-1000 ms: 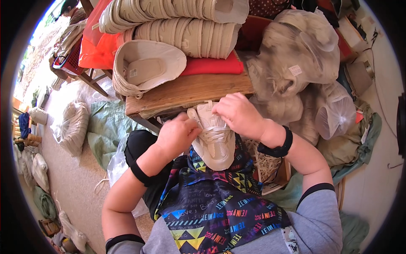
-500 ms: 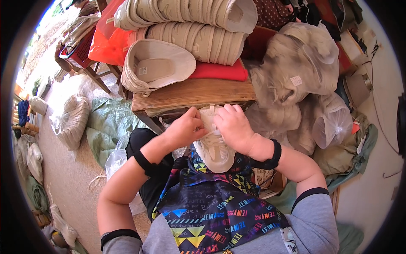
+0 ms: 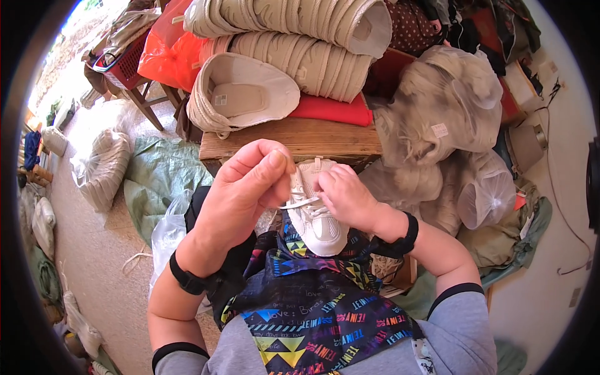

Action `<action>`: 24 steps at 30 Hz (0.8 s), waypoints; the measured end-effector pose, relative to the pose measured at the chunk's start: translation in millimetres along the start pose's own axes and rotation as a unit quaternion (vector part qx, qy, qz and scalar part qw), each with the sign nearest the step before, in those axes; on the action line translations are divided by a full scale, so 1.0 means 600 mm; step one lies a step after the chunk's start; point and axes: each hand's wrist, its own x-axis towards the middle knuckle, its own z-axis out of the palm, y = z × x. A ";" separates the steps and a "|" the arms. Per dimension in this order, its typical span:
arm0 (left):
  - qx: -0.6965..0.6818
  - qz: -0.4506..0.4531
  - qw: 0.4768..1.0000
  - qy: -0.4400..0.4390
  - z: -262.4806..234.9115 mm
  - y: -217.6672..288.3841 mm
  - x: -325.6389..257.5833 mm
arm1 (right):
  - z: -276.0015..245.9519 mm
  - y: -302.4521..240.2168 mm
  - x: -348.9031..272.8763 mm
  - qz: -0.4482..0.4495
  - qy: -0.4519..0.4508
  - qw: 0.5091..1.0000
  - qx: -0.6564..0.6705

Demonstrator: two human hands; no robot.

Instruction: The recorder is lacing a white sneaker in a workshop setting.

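Currently, status by item:

shoe: pale cream sneaker (image 3: 315,215) resting on the person's lap, toe toward the body, heel end toward the wooden bench (image 3: 294,140); sits on the patterned apron (image 3: 312,312).

lace: white lace (image 3: 299,202) runs across the shoe's upper between the two hands, taut, roughly level.

left hand: left hand (image 3: 247,187) raised just left of the shoe, thumb and forefinger pinched narrow on the lace end; other fingers curled in. Black band at the wrist.

right hand: right hand (image 3: 347,197) lies on the right side of the shoe's upper, fingertips closed on the lace near the eyelets. Exact pinch partly hidden by the fingers. Black band at the wrist too.

bench top: stack of beige shoe uppers (image 3: 294,37), nested in long rows, on a red cloth (image 3: 331,109); one upper (image 3: 240,94) lies open side up at the front, insole showing.

right of bench: clear plastic bags (image 3: 444,125) packed with more beige uppers, heaped just beside the right forearm.

left side: orange plastic bag (image 3: 169,50) beside the stack; green tarp (image 3: 162,175) on the floor; another filled bag (image 3: 103,165) farther left.
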 end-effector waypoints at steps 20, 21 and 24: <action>0.530 0.088 0.834 0.122 -0.033 -0.173 0.018 | -0.021 -0.021 0.112 0.168 0.182 0.913 0.325; 0.531 0.089 0.834 0.119 -0.035 -0.176 0.027 | -0.020 -0.018 0.110 0.154 0.176 0.921 0.312; 0.667 0.195 0.717 0.061 -0.037 -0.194 0.047 | -0.042 -0.010 0.090 0.155 0.165 0.930 0.290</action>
